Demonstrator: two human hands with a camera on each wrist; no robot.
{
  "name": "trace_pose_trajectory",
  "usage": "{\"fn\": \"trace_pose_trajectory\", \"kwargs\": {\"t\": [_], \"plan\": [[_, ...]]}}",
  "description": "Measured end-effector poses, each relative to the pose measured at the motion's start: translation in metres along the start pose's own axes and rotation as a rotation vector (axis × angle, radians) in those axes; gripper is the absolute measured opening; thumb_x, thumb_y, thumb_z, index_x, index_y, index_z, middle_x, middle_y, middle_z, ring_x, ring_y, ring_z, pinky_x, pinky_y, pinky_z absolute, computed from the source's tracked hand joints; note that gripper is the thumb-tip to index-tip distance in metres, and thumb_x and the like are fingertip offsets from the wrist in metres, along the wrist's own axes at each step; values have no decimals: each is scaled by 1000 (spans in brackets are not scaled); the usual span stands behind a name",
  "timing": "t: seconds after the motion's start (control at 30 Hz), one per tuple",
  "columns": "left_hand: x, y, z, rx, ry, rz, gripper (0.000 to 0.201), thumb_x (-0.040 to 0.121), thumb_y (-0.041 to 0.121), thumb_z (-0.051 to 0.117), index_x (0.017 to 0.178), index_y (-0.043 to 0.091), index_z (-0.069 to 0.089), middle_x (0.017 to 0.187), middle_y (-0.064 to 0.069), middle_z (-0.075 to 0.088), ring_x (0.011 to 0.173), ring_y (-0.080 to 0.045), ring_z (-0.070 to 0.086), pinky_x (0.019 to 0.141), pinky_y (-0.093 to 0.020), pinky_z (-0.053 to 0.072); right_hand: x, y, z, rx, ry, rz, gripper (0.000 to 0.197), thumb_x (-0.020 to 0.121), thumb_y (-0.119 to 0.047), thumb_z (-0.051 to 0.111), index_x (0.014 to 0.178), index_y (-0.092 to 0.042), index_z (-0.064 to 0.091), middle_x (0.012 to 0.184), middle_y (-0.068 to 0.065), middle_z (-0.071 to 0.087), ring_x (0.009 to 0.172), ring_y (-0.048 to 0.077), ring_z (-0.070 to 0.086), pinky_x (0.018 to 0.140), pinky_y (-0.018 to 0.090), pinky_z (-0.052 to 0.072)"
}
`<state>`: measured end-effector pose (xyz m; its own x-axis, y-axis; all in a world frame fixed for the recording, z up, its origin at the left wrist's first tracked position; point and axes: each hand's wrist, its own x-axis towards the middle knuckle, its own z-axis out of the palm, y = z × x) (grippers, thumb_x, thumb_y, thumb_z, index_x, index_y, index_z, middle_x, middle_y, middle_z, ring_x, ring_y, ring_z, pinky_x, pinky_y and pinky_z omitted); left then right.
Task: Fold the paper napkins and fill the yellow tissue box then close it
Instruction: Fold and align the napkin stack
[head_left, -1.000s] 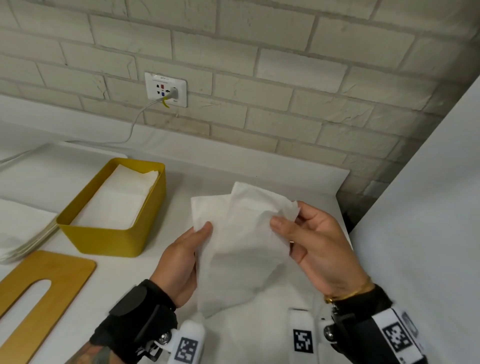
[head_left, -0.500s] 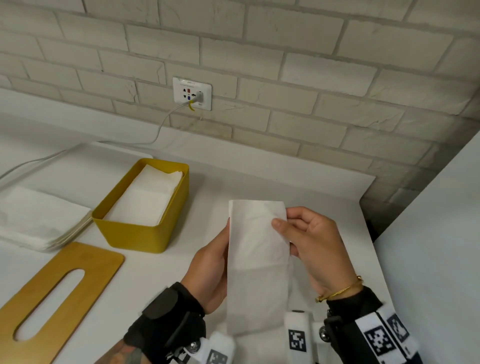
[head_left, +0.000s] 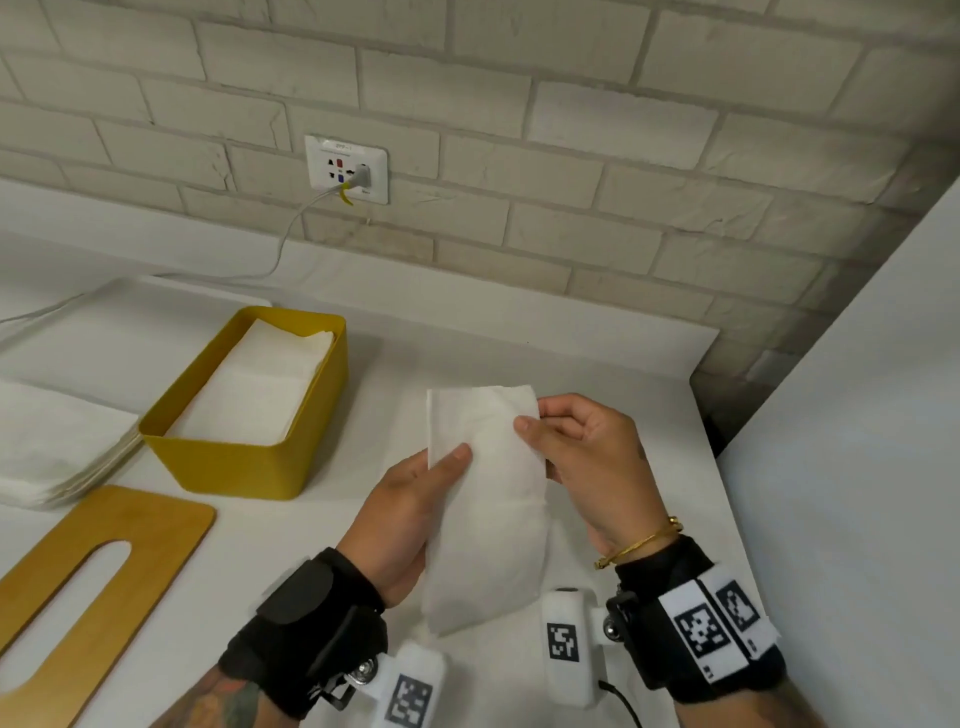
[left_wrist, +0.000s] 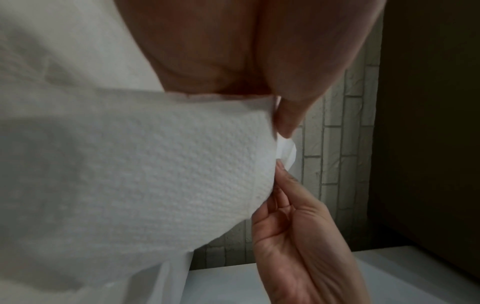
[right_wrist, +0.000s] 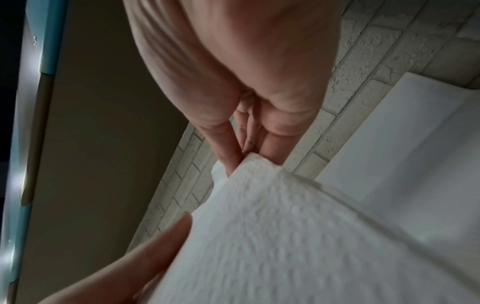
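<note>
Fingers (head_left: 558, 415) of both hands pinched the folded napkin (head_left: 485, 512) above the worktop (head_left: 597, 353), right of the yellow tissue box (head_left: 244, 470); the wooden lid (head_left: 78, 582) and napkin stack (head_left: 57, 447) lay left of the box.

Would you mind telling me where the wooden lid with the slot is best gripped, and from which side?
Judging by its pose, grip the wooden lid at its rounded end nearest the yellow tissue box, coming from the right. It lies flat, that end is uncovered, and the table beside it is bare.
</note>
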<state>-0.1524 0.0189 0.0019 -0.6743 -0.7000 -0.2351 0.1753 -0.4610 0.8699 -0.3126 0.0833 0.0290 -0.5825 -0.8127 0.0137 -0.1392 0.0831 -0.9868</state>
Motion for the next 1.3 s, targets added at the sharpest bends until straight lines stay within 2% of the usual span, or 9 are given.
{"fn": "trace_pose_trajectory", "kwargs": {"t": [0.13, 0.3, 0.47, 0.63, 0.8, 0.9, 1.03, 1.2, 1.3], "plan": [[4, 6, -15, -60, 81, 34, 31, 102, 26, 52, 120, 7, 67, 111, -14, 76, 94, -25, 76, 73, -33, 63, 12, -3, -39, 14, 97, 13, 5, 94, -7, 68, 93, -12, 69, 84, 8, 77, 74, 24, 75, 67, 30, 59], [4, 17, -34, -102, 146, 89, 26, 104, 26, 49, 119, 14, 67, 111, -7, 77, 96, -21, 76, 71, -31, 63, 25, 23, -109, -377, 76, 176, 3, 92, -11, 69, 92, -14, 70, 91, 10, 77, 74, 19, 74, 68, 29, 56], [2, 12, -42, -108, 187, 80, 28, 104, 25, 49, 125, 15, 64, 116, -6, 76, 102, -20, 74, 74, -33, 63, 19, 58, -125, -693, -56, 332, 10, 88, -23, 77, 94, -17, 72, 86, 3, 75, 74, 13, 71, 66, 22, 50], [-1, 4, -44, -82, 185, 67, 30, 104, 26, 49, 130, 17, 62, 120, -4, 74, 108, -21, 72, 81, -37, 63, 25, 80, -117, -930, -46, 409, 47, 86, -40, 75, 123, -17, 58, 125, 5, 58, 114, 23, 59, 97, 31, 48], [-3, 4, -44, -105, 193, 88, 31, 104, 25, 50, 132, 18, 60, 118, -3, 75, 103, -18, 74, 72, -30, 63, 30, 75, -104, -1002, -109, 421, 35, 86, -30, 77, 112, -9, 66, 113, 6, 66, 107, 25, 63, 94, 33, 52], [-3, 5, -45, -107, 204, 85, 32, 103, 25, 50, 132, 16, 61, 118, -4, 75, 103, -19, 74, 72, -30, 63, 31, 74, -104, -917, -120, 380, 10, 88, -21, 76, 91, -14, 69, 89, 0, 67, 93, 21, 65, 82, 29, 50], [-4, 8, -47, -112, 216, 79, 34, 102, 27, 51, 131, 14, 62, 119, -6, 75, 104, -21, 73, 74, -31, 63, 30, 69, -116, -509, -45, 398, 16, 82, -14, 83, 77, -17, 68, 82, 1, 68, 75, 17, 63, 67, 27, 48], [-2, 11, -48, -123, 223, 80, 32, 102, 28, 52, 129, 15, 63, 118, -6, 75, 103, -21, 74, 71, -30, 63, 26, 34, -119, 26, -34, 345, 19, 85, -7, 76, 83, -17, 60, 104, 10, 77, 92, 23, 71, 90, 42, 55], [-1, 12, -44, -124, 216, 83, 30, 102, 27, 51, 127, 15, 63, 116, -7, 76, 100, -21, 75, 71, -31, 63, 28, 11, -117, 135, -6, 195, 18, 92, -6, 68, 89, -16, 54, 101, 16, 77, 96, 28, 75, 87, 42, 59]]}}
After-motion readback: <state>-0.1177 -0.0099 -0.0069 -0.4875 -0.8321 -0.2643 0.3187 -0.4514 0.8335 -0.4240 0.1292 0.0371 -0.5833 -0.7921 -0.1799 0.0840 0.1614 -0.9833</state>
